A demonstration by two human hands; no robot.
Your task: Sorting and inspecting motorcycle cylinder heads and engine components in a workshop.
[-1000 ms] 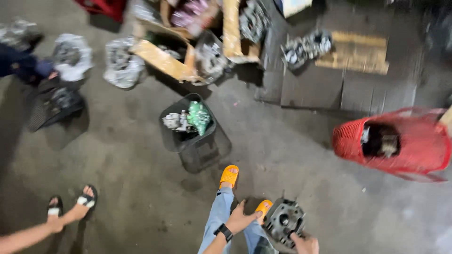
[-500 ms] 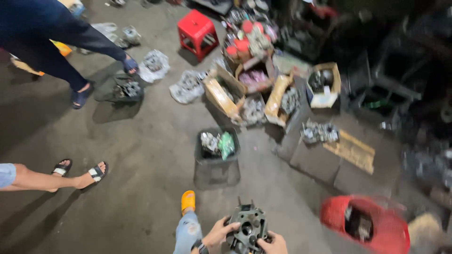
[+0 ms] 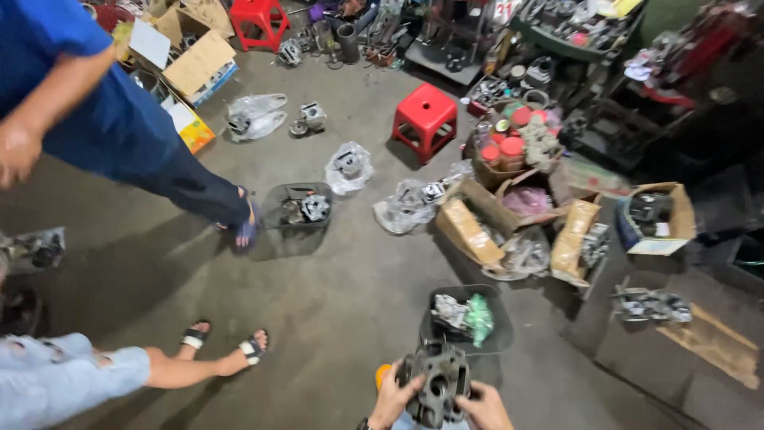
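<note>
Grey concrete floor (image 3: 350, 318), stained and dusty, runs through a crowded workshop; shelving loaded with parts and tools lines the far wall. Landmark: red plastic stool (image 3: 426, 119), standing upright on the floor. Well below the stool, at the bottom edge of view, a grey metal engine part (image 3: 434, 388) is held clear of the floor. Left hand (image 3: 393, 398) has its grip closed on the part's left side; right hand (image 3: 484, 408) has its grip closed on the right side. Just above the part sits a black bin (image 3: 465, 318) holding metal pieces and a green item. Right of the stool stand open cardboard boxes (image 3: 469, 227). Left of the stool, bagged parts (image 3: 348, 167) lie scattered. Two other people stand at far left.
</note>
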